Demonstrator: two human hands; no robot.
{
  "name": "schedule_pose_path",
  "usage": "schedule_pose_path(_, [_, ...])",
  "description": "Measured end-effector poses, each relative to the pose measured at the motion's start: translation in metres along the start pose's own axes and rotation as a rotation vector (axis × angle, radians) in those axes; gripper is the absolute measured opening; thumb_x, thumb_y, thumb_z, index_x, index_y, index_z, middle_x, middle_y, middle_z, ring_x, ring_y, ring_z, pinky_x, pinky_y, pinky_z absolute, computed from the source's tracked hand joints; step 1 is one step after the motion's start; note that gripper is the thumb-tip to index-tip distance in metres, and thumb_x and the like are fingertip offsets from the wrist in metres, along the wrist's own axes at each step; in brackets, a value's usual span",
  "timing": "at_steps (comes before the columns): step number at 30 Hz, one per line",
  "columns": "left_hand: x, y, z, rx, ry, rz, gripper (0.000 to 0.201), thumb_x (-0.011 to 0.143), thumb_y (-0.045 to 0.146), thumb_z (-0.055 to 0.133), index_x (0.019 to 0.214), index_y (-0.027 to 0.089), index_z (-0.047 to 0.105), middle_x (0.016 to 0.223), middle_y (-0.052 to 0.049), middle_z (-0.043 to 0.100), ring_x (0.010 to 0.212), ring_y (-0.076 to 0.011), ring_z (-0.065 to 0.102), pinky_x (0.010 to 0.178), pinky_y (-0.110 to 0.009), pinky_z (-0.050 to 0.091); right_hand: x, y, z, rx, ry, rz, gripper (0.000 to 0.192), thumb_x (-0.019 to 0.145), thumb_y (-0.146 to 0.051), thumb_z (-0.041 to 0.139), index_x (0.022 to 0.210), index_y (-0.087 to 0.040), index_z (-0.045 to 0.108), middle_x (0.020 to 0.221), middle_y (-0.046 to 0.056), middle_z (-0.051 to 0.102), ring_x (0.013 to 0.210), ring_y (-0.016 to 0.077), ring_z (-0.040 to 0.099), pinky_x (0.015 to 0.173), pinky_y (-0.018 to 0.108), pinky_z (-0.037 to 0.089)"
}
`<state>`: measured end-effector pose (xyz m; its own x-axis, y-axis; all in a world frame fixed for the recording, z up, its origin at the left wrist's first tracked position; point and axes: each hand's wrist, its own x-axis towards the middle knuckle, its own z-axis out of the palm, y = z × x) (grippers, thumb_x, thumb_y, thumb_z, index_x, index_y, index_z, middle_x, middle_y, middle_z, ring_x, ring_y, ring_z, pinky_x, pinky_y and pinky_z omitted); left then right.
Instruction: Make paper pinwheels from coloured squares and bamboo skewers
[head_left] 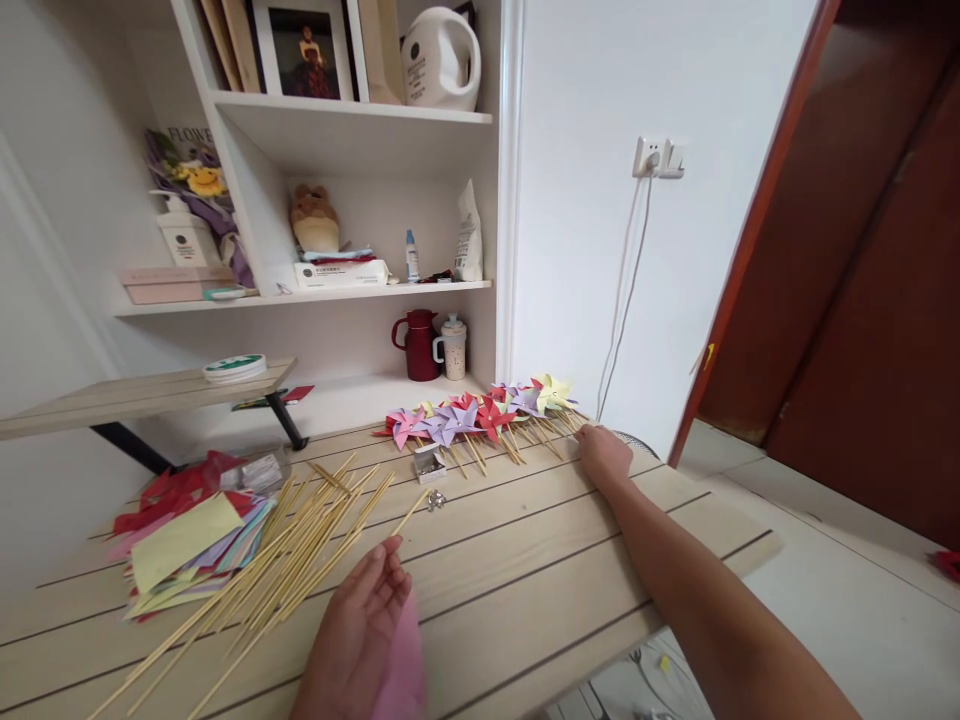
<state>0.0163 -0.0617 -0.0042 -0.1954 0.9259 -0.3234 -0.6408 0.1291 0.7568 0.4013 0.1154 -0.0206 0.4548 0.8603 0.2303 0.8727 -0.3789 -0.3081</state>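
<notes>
My left hand (364, 610) is at the front middle of the table, thumb and forefinger closed on a thin wooden stick (411, 512) that points away from me. A sheet of pink paper (403, 665) shows beside and under this hand. Stretched out to the far right, my right hand (604, 455) has its fingers curled at the stick of the end pinwheel (553, 394); the fingertips are partly hidden. Paper pinwheels (454, 420) in pink, purple, red and yellow lie in a row along the back edge. Near the stick's tip are small metal fasteners (436, 500) and an open little box (430, 464).
Loose wooden sticks (315, 545) lie left of my left hand, beside stacked coloured paper (184, 545) and a clear plastic box (262, 472). A raised wooden stand (150, 395) is at the left. Behind stand a red jug (421, 345) and a speckled cup (453, 348).
</notes>
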Motion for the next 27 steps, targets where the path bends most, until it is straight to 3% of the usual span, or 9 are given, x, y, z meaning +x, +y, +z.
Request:
schedule_pose_path(14, [-0.001, 0.0, 0.0, -0.023, 0.0, -0.026, 0.019, 0.091, 0.006, 0.055, 0.099, 0.006, 0.072, 0.079, -0.009, 0.065, 0.068, -0.012, 0.065, 0.068, -0.025, 0.06, 0.004, 0.003, 0.006, 0.019, 0.002, 0.026, 0.031, 0.095, -0.031, 0.047, 0.106, -0.02, 0.073, 0.112, 0.016, 0.071, 0.106, 0.0283, 0.066, 0.079, 0.035, 0.047])
schedule_pose_path(21, [0.0, 0.001, 0.0, -0.013, 0.005, -0.021, 0.018, 0.091, 0.006, 0.055, 0.1, 0.006, 0.072, 0.081, -0.009, 0.065, 0.069, -0.0118, 0.065, 0.067, -0.025, 0.06, 0.004, 0.006, 0.006, 0.155, 0.057, 0.082, 0.031, 0.092, -0.035, 0.05, 0.114, -0.025, 0.07, 0.115, 0.011, 0.072, 0.107, 0.0287, 0.065, 0.078, 0.034, 0.045])
schedule_pose_path(27, [0.0, 0.002, 0.0, -0.017, 0.02, -0.023, 0.018, 0.091, 0.006, 0.055, 0.099, 0.007, 0.072, 0.08, -0.009, 0.066, 0.069, -0.0119, 0.065, 0.067, -0.025, 0.06, 0.004, 0.015, 0.006, 0.361, 0.157, 0.214, 0.038, 0.094, -0.043, 0.044, 0.113, -0.023, 0.07, 0.1, 0.012, 0.076, 0.091, 0.0263, 0.068, 0.072, 0.033, 0.045])
